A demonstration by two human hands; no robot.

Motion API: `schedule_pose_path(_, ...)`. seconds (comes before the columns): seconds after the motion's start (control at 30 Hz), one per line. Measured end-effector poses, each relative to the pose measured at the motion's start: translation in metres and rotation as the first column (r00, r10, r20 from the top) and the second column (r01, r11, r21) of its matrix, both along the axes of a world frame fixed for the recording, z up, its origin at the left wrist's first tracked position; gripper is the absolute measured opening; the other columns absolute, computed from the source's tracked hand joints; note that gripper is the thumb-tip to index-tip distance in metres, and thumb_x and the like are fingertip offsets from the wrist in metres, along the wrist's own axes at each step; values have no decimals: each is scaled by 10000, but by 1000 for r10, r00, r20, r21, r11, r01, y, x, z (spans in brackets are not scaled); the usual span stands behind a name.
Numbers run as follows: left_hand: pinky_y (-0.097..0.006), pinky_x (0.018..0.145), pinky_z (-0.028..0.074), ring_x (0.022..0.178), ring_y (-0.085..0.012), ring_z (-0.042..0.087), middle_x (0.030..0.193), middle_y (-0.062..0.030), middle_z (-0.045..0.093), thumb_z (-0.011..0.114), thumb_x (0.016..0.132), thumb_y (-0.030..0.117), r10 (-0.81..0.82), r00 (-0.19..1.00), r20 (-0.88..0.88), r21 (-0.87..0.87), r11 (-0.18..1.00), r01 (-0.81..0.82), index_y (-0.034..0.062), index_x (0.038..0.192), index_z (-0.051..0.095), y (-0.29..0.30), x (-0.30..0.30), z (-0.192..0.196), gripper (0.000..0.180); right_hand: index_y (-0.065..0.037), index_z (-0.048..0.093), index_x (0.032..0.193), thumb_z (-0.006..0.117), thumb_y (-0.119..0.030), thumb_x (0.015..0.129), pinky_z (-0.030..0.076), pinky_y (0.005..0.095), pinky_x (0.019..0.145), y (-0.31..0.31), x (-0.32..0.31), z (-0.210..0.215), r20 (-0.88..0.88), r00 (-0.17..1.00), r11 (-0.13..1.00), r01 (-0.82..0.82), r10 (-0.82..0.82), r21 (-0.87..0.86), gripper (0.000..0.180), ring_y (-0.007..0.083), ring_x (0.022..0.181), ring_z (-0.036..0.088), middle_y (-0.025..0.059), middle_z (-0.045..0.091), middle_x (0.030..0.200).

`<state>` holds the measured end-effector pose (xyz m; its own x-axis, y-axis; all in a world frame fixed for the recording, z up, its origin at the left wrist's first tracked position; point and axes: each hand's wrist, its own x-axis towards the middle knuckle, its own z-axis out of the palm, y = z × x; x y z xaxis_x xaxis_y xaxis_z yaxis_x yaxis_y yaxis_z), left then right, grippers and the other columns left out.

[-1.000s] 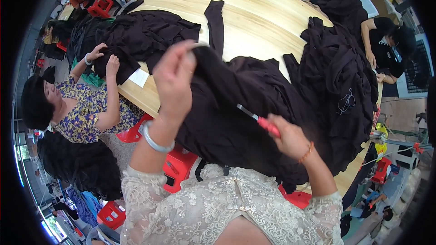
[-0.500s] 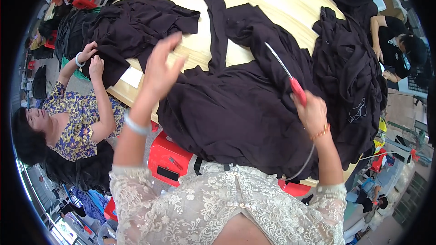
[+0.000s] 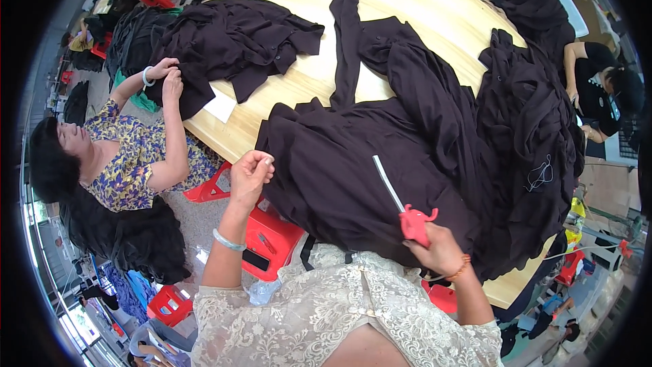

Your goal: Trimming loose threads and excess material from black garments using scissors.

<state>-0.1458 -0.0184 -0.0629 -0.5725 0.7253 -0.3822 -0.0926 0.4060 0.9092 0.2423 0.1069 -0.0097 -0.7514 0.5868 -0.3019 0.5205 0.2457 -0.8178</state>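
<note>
My right hand (image 3: pixel 438 251) grips a red air blow gun (image 3: pixel 414 224) with a long thin metal nozzle, which points up and to the left over a dark garment (image 3: pixel 353 163). That garment lies spread on the light wooden table (image 3: pixel 285 98), one sleeve stretched toward the far side. My left hand (image 3: pixel 251 173) is closed in a pinch by the garment's left edge, over the near side of the table. Whatever its fingertips hold, if anything, is too small to make out.
A pile of dark garments (image 3: pixel 530 115) with a loose pale thread (image 3: pixel 540 173) lies at right, another dark garment (image 3: pixel 231 34) at far left. A co-worker (image 3: pixel 129 156) handles that one; another person (image 3: pixel 598 88) sits far right. A red stool (image 3: pixel 288 234) holding a phone stands below my left hand.
My left hand has come down toward me and its spread fingers have closed. My right hand has brought the air blow gun nearer and to the left.
</note>
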Motion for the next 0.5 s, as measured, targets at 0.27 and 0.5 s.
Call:
schedule_pose_path(0.27, -228, 604, 475, 670, -108, 581, 829, -45, 634, 730, 859, 394, 75, 996, -47, -226, 971, -84, 18, 1080, 611, 6, 35, -8, 453, 12, 583, 880, 751, -58, 770, 485, 369, 655, 16, 27, 31, -20, 1000, 998, -21, 20, -53, 212, 362, 690, 597, 183, 599, 775)
schedule_pose_path(0.5, -283, 589, 408, 613, -100, 442, 684, 29, 537, 591, 951, 145, -11, 909, -416, 71, 996, 44, -10, 817, 585, 5, 30, 8, 205, 14, 587, 866, 727, -16, 742, 452, 328, 610, 21, 51, 46, -54, 996, 996, 77, -75, 36, 189, 246, 616, 534, 113, 544, 709)
